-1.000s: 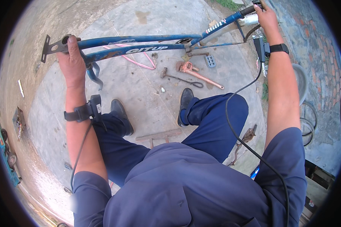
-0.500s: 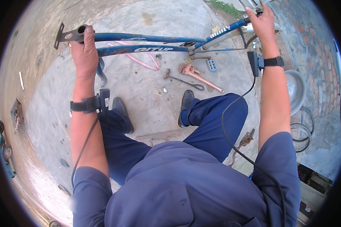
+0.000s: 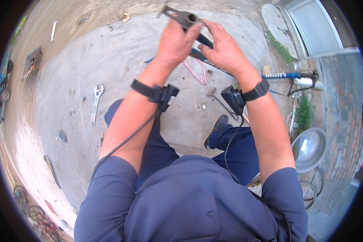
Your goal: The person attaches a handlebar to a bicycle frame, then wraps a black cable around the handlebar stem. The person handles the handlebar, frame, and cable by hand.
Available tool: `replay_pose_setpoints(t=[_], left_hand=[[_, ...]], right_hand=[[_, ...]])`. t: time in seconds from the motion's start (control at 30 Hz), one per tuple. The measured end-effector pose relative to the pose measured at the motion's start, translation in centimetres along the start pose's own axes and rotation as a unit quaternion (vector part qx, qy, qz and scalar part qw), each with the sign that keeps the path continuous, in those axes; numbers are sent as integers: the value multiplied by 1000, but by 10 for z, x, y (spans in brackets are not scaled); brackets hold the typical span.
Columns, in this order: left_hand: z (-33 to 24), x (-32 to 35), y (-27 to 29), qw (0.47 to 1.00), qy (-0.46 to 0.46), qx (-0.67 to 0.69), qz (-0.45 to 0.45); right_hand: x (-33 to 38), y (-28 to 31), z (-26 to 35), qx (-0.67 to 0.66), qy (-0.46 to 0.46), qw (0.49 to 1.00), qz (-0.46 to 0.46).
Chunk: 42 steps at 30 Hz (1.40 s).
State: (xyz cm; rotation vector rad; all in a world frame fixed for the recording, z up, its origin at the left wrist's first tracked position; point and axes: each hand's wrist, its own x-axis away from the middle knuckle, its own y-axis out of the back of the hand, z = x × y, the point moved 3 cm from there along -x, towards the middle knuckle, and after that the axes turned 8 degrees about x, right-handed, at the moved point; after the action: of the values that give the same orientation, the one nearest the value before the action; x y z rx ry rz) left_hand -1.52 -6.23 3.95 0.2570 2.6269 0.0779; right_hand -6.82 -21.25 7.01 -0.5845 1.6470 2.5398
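Left grip (image 3: 174,42): we clasp the frame's (image 3: 203,40) dark far end.
Right grip (image 3: 224,50): closed on the frame, just right.
Wrench (image 3: 96,103): floor, left.

Bright outdoor daylight, even and diffuse; no hard shadows on the concrete floor (image 3: 80,72). Mild washed-out glare on pale concrete at lower left and on the metal bowl (image 3: 310,149). Strong fisheye distortion: black circular vignette, straight edges bent near rim. Centre sharp; slight softness and colour fringing toward edges. Minor motion blur about the raised hands.
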Motion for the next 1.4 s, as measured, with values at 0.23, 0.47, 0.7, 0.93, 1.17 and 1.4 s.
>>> replay_pose_setpoints(t=[0.23,0.47,0.7,0.93,1.17,1.4], left_hand=[[-9,2,3,994,60,-88,-32],[-50,23,53,990,108,-88,31],[-74,92,201,986,163,-43,-11],[-58,228,358,922,305,50,-231],[-2,390,385,841,448,-197,-231],[37,516,293,767,609,-201,-14]], right_hand=[[-24,-65,-16,-64,-72,995,33],[-29,-84,-53,-267,-107,958,-10],[-42,-75,-84,-112,-154,981,34],[-50,-65,-101,-78,-152,984,46],[-55,-63,-104,-51,-166,983,53],[-57,-58,-102,-56,-178,980,64]])
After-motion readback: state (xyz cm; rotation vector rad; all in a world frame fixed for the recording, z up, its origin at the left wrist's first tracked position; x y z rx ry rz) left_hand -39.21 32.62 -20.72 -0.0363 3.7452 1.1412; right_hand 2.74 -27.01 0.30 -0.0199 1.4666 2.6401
